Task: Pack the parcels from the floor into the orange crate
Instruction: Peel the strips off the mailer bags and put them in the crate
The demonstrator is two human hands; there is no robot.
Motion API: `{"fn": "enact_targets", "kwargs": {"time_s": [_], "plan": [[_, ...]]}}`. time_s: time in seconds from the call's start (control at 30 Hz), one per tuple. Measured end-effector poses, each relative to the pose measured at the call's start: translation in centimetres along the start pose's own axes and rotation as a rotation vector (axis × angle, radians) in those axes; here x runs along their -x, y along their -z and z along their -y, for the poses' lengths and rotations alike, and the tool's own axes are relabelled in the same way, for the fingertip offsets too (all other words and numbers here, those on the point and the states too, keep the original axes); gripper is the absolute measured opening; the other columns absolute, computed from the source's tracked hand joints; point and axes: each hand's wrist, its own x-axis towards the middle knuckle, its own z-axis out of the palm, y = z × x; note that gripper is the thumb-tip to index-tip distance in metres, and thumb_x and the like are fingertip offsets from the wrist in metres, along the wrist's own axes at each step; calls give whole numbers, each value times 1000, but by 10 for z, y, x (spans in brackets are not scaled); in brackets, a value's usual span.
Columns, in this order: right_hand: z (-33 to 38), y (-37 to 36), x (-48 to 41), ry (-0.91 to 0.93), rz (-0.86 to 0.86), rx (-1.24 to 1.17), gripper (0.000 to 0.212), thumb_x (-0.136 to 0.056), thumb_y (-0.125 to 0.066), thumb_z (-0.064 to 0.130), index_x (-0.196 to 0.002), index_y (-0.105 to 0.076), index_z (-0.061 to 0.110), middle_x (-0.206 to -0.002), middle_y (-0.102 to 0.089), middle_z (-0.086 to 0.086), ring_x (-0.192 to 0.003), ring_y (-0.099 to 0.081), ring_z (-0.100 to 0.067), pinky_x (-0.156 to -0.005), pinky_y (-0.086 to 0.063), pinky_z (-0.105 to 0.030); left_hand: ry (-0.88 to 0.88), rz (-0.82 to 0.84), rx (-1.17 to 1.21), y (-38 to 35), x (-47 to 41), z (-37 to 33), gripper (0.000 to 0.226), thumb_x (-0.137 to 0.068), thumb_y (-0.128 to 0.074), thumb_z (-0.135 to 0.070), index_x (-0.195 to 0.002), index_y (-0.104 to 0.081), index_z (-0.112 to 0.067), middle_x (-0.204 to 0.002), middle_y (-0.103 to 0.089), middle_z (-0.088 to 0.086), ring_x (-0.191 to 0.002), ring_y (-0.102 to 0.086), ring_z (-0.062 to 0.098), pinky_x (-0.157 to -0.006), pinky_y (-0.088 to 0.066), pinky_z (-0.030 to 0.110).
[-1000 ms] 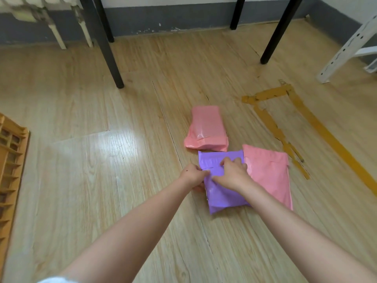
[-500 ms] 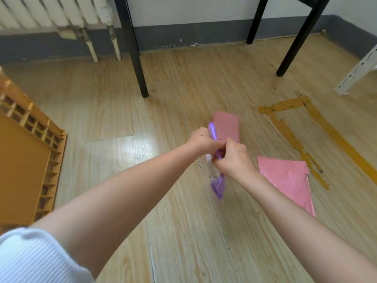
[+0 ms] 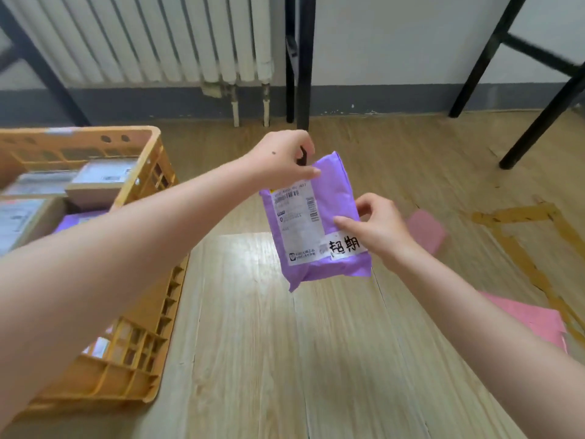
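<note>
Fingers (image 3: 308, 174) of the left hand (image 3: 280, 156) are curled and pinch the top edge of the purple parcel (image 3: 335, 198), thumb on the near face and the others bent over behind it. Fingers (image 3: 367, 201) of the right hand (image 3: 378, 228) are likewise curled. The thumb lies across the near face by the right edge and the rest wrap behind that edge, so both hands grip the one item.

Parcel is held clear of the floor (image 3: 285, 359), hanging roughly upright with a slight tilt. It is in the air to the right of the orange crate (image 3: 133, 369), not over it. Its near face carries a white shipping label (image 3: 296, 223) with barcodes. A white strip (image 3: 343, 247) with handwritten characters sits near the bottom right, its right end behind the right hand.

Crate stands on the floor at left, partly hidden by the left forearm. Inside it are labelled cardboard boxes (image 3: 95, 182) and a second purple parcel (image 3: 79, 218), details blurred.

One pink parcel (image 3: 425, 231) lies on the floor just beyond the right hand, blurred. A second pink parcel (image 3: 531, 315) lies nearer the camera, partly covered by the right forearm. Yellow tape (image 3: 512, 213) marks the boards beside them. White radiator (image 3: 152, 42) and black table legs (image 3: 300, 58) stand by the far wall.
</note>
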Motion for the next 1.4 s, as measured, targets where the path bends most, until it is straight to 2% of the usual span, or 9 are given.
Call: {"fn": "enact_targets", "kwargs": {"time_s": [0.1, 0.27, 0.43, 0.67, 0.73, 0.9, 1.03, 1.23, 1.4], "plan": [[49, -16, -7, 97, 62, -25, 16, -78, -74, 17, -86, -61, 13, -84, -64, 0, -81, -60, -19, -77, -49, -34, 63, -53, 57, 35, 29, 42, 49, -84, -66, -42, -127, -52, -22, -107, -62, -3, -93, -59, 13, -70, -48, 25], [134, -50, -17, 254, 139, -9, 15, -80, -72, 18, -91, -65, 12, -88, -66, -1, -79, -61, -14, -75, -50, -30, 131, -221, 275, 105, 77, 98, 18, -82, -72, -30, -92, -68, -16, -81, -66, 3, -69, -60, 13, -63, -50, 26], [212, -109, -19, 355, 254, -77, 13, -82, -70, 15, -94, -66, 14, -82, -67, -1, -72, -64, -14, -64, -52, -27, 239, -387, 379, 162, 131, 152, 14, -84, -70, -21, -90, -66, -9, -77, -64, 2, -64, -58, 8, -62, -48, 23], [280, -223, -10, 477, 391, 31, 25, -82, -69, 25, -106, -63, 22, -100, -64, 0, -92, -63, -18, -75, -51, -29, 464, -529, 469, 198, 220, 247, 7, -83, -72, -26, -82, -66, -22, -84, -68, 2, -71, -64, 15, -70, -53, 31], [284, -254, -2, 503, 452, 136, 31, -83, -67, 24, -113, -61, 21, -101, -59, 1, -90, -57, -16, -62, -45, -22, 577, -519, 534, 194, 247, 275, 9, -81, -73, -25, -85, -67, -19, -89, -70, 7, -79, -66, 23, -78, -54, 38], [277, -318, 21, 589, 698, 573, 32, -85, -57, 10, -116, -59, 2, -115, -63, -17, -106, -59, -33, -74, -48, -33, 821, -255, 513, 173, 296, 326, 27, -74, -77, -28, -90, -70, -7, -82, -72, 5, -69, -65, 18, -62, -52, 27], [269, -347, 33, 596, 858, 858, 43, -89, -55, 12, -132, -51, 10, -125, -59, -11, -110, -57, -30, -75, -43, -27, 888, 63, 371, 152, 310, 347, 16, -77, -77, -29, -81, -72, -15, -76, -73, 4, -61, -67, 11, -62, -56, 22], [245, -381, 38, 584, 1059, 1212, 29, -91, -46, 10, -115, -60, 2, -93, -58, -9, -79, -54, -27, -55, -43, -28, 935, 402, 295, 126, 301, 357, 20, -85, -70, -21, -85, -62, -3, -58, -68, 5, -50, -66, 11, -50, -52, 19], [242, -398, 28, 548, 1171, 1410, 29, -92, -40, 11, -108, -62, 4, -89, -69, -9, -75, -57, -24, -75, -48, -34, 966, 499, 331, 114, 286, 361, 24, -86, -68, -9, -74, -48, -2, -63, -67, 19, -60, -67, 25, -80, -58, 39]]}}
